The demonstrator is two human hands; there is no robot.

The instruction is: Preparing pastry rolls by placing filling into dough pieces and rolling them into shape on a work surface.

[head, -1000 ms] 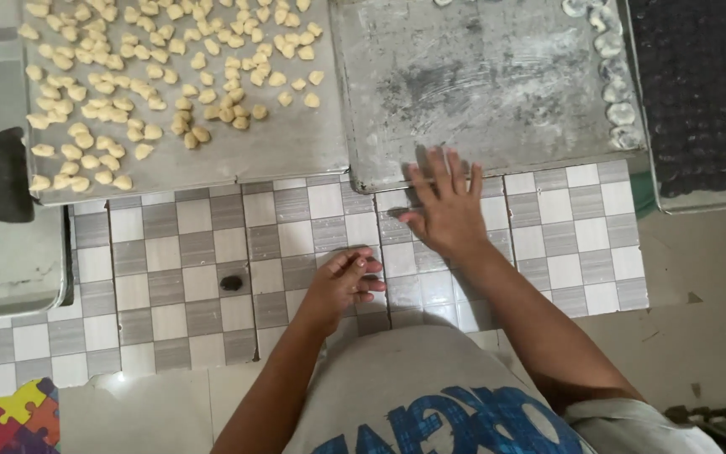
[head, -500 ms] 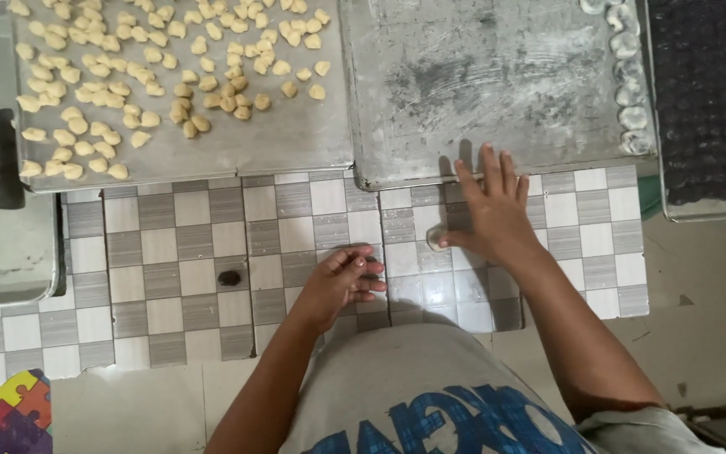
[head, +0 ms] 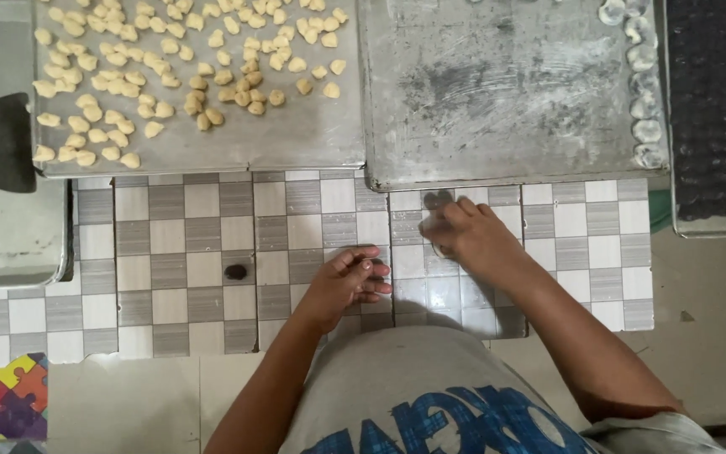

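Compared with the frame half a second back, the right hand (head: 470, 240) has drawn in: its fingers were spread wide and flat on the tiles then, and now they are bunched closer together, curled down onto the checkered tiled counter (head: 186, 244) just below the near edge of the grey metal tray (head: 497, 92). The fingertips are blurred, so whether they pinch anything cannot be told. The left hand (head: 348, 282) has stayed at about the same spot in the lower middle of the frame, but its fingers are now curled inward, thumb against fingertips, as if closed on something tiny; what it holds, if anything, is too small to see.

The small dark lump (head: 236, 271) lies on the counter to the left of the left hand, apart from it, where it lay before. It is roughly oval, its long axis running left to right across the frame; it shows no distinct pointed end.

At the upper left sits a second metal tray (head: 296, 143) scattered with many small pale dough pieces (head: 128, 76). The grey tray at upper middle is mostly bare and floured, with a column of pale round shaped pieces (head: 644, 92) along its right edge. A dark textured mat (head: 716, 101) fills the upper right corner.
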